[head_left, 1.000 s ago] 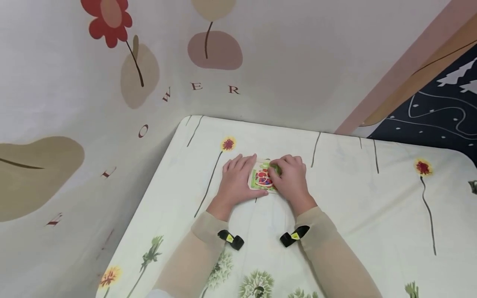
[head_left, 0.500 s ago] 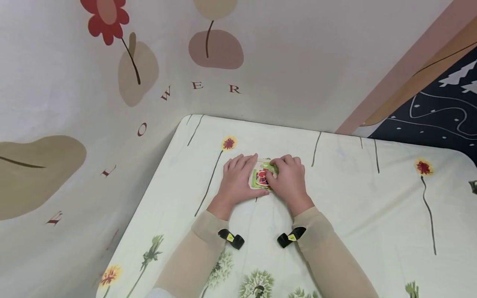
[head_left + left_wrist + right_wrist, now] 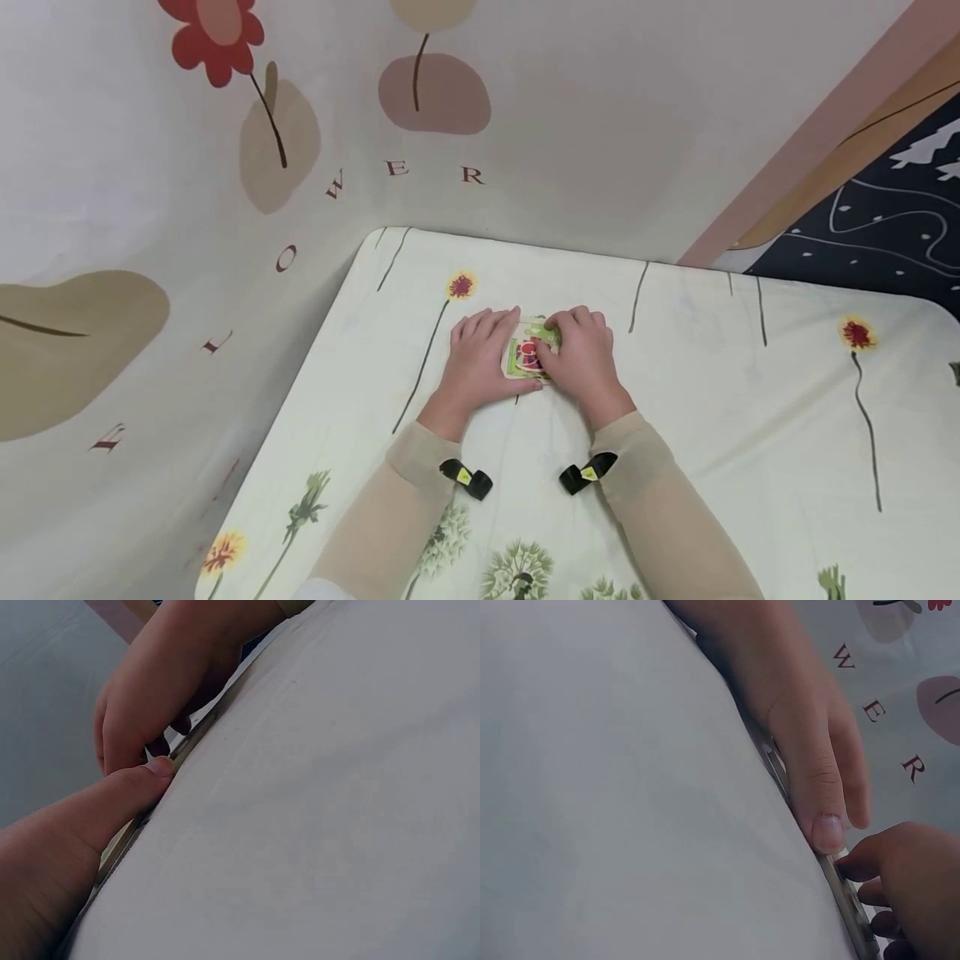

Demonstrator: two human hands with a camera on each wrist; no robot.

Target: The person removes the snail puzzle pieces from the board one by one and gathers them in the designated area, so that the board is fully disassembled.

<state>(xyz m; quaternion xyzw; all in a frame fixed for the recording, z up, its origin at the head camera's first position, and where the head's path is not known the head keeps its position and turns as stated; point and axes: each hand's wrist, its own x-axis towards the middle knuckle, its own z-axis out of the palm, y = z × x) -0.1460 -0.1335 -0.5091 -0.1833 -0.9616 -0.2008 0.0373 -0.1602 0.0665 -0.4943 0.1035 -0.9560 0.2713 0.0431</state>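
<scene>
A small wooden puzzle board (image 3: 513, 363) with a green border and a red and purple picture lies flat on the cloth. My left hand (image 3: 480, 358) holds it at its left side, thumb along the near edge and index finger toward the far edge. Over the board's right part, my right hand (image 3: 585, 357) bends its fingers and thumb onto a red puzzle piece (image 3: 527, 353), which they partly cover. In the right wrist view the left thumb (image 3: 829, 829) presses the board's edge (image 3: 842, 900). The left wrist view shows the right fingers (image 3: 124, 746) just beyond that thumb.
The board lies on a table with a white flower-print cloth (image 3: 750, 417). A printed fabric wall (image 3: 570, 167) rises along the table's far and left sides. Black camera bands (image 3: 588, 473) sit on both wrists.
Over the last second my right thumb and fingers have shifted slightly to the left over the board. The left hand stays in place on the board.
</scene>
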